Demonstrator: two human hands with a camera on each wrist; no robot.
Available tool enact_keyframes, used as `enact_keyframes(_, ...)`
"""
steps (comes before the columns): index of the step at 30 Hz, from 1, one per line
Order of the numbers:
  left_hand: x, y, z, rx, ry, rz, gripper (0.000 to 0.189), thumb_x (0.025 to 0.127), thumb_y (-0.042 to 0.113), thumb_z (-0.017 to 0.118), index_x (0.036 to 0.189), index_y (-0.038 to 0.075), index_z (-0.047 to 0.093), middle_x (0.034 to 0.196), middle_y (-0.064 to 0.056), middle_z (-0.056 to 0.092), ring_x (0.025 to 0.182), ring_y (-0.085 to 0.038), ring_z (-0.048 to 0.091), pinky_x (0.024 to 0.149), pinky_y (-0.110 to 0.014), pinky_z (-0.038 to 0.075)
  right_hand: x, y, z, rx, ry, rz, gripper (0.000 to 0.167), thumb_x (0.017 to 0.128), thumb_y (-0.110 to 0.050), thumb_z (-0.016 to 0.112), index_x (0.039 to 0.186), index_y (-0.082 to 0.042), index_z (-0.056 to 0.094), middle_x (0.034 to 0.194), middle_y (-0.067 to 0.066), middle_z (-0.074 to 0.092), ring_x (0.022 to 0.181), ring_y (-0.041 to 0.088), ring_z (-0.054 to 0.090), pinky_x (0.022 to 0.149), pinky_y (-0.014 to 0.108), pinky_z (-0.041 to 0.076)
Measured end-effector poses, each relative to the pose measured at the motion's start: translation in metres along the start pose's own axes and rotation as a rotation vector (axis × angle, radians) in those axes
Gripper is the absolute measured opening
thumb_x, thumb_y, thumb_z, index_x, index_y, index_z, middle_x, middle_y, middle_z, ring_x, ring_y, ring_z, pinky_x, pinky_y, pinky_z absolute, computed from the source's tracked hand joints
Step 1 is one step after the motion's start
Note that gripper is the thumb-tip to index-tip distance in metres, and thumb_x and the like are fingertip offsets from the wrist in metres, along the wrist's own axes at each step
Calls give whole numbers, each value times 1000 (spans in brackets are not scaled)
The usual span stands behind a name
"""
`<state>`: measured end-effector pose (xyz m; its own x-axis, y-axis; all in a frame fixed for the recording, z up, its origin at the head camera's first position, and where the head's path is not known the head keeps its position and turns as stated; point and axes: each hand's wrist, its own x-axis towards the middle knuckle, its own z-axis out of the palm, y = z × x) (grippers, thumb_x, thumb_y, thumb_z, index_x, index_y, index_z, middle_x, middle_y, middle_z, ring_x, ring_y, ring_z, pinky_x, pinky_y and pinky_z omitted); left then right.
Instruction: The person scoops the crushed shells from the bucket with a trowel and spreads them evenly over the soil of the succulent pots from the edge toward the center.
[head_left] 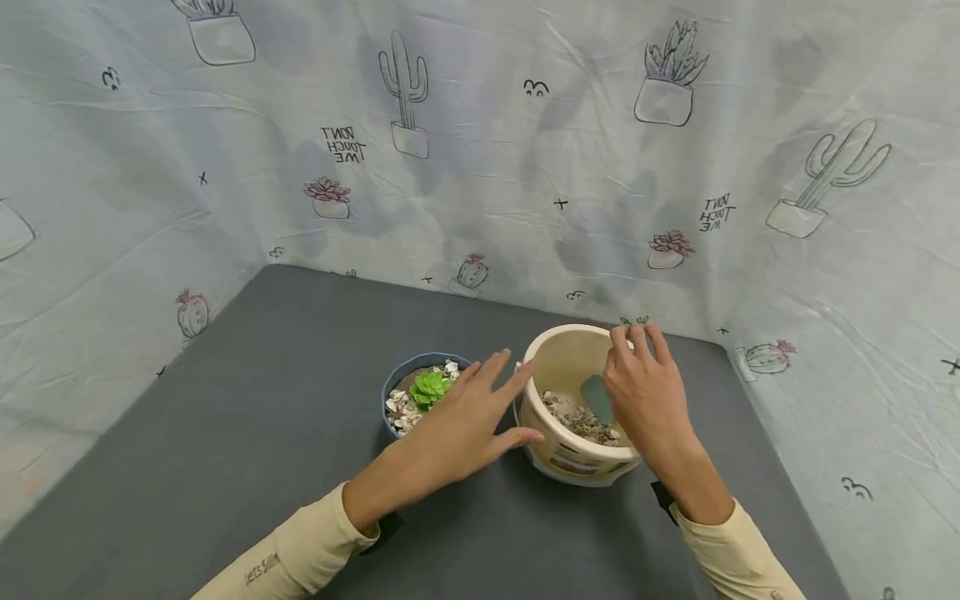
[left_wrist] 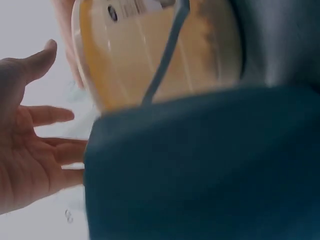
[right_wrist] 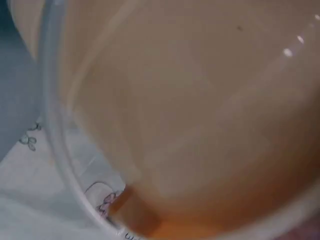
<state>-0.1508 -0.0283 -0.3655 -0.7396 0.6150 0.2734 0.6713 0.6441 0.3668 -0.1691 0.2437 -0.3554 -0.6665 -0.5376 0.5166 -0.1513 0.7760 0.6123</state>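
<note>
A cream flowerpot [head_left: 534, 408] on a pale saucer base has small gravel [head_left: 573, 417] and a flat grey-green piece [head_left: 597, 398] inside. My right hand [head_left: 648, 396] holds its right rim, fingers bent over at the top. The right wrist view is filled by the pot's cream wall [right_wrist: 175, 100]. My left hand [head_left: 465, 425], fingers spread and thumb apart, hovers near the pot's left side with nothing in its grasp. Partly behind it is a blue bowl [head_left: 387, 392] with white stones [head_left: 405, 410] and a bright green succulent [head_left: 430, 389].
The dark grey tabletop [head_left: 225, 467] stretches to the left and front. White cloth walls [head_left: 480, 167] printed with cacti enclose it at the back and sides. The blue bowl stands close to the flowerpot's left.
</note>
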Motion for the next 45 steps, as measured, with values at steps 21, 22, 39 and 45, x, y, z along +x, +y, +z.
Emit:
enact_keyframes(21, -1, 20, 9, -94, -7, -53, 76, 98, 48, 72, 156, 5, 49, 163, -27, 42, 142, -47, 54, 107, -57, 55, 25, -11, -11, 446, -516, 390, 38, 97, -20, 65, 64, -1, 65, 130, 29, 49, 109, 48, 45, 107, 63, 42)
enact_keyframes(22, -2, 21, 9, -96, -6, -55, 76, 97, 48, 72, 156, 5, 49, 163, -27, 41, 142, -47, 53, 107, -59, 55, 22, -9, -11, 504, -530, 442, 40, 99, -20, 62, 63, -1, 65, 129, 30, 47, 108, 48, 43, 103, 64, 42)
enact_keyframes(39, 0, 19, 18, -130, -8, -47, 79, 97, 45, 73, 159, 5, 44, 167, -26, 35, 147, -50, 46, 112, -60, 51, -18, 25, -26, 824, -407, 706, 36, 104, -19, 62, 97, 14, 76, 126, 31, 40, 121, 52, 27, 95, 66, 33)
enact_keyframes(45, 5, 18, 18, -149, -32, -45, 79, 98, 45, 71, 162, 9, 41, 169, -24, 33, 149, -49, 44, 113, -60, 50, -29, 41, -34, 849, -331, 734, 36, 104, -17, 62, 100, 17, 74, 128, 35, 40, 120, 54, 25, 94, 68, 30)
